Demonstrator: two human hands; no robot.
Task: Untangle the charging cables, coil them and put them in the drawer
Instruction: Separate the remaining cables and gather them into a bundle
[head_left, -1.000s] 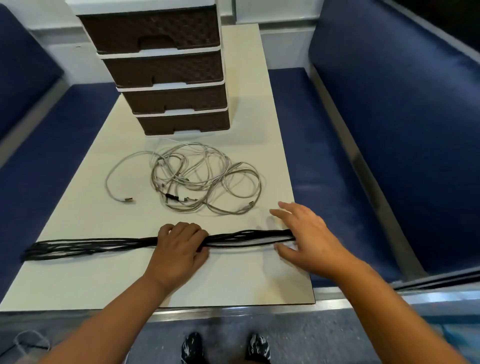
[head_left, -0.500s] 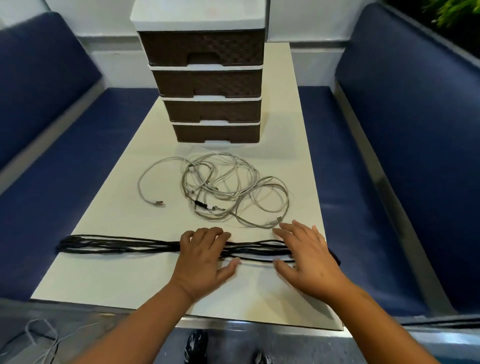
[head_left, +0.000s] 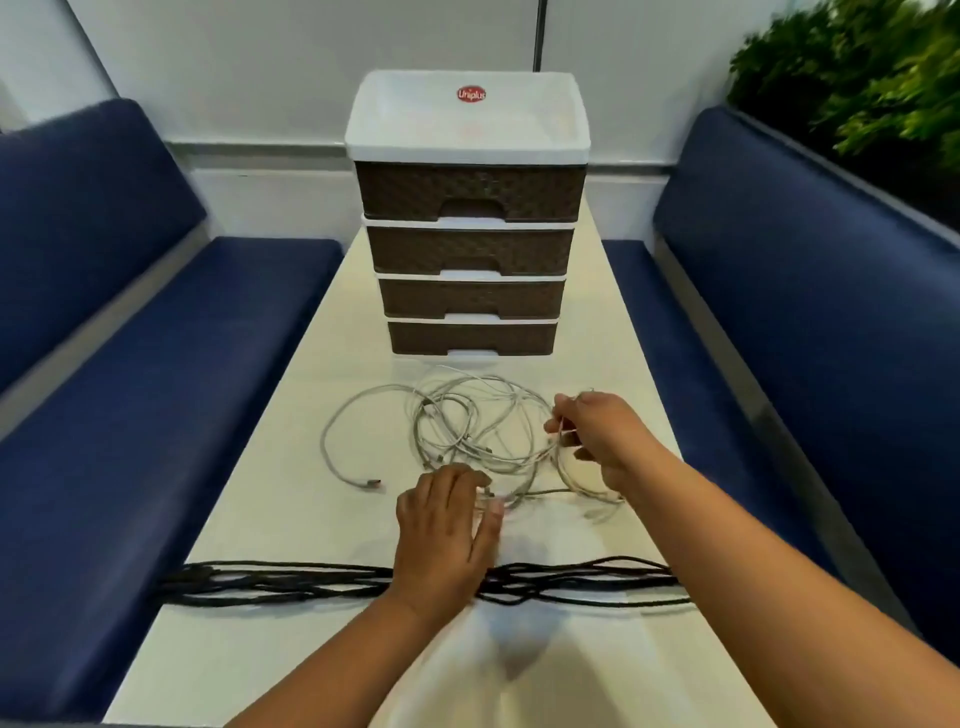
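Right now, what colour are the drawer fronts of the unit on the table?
Dark brown with a woven pattern, on the drawer fronts, clearest in the head view.
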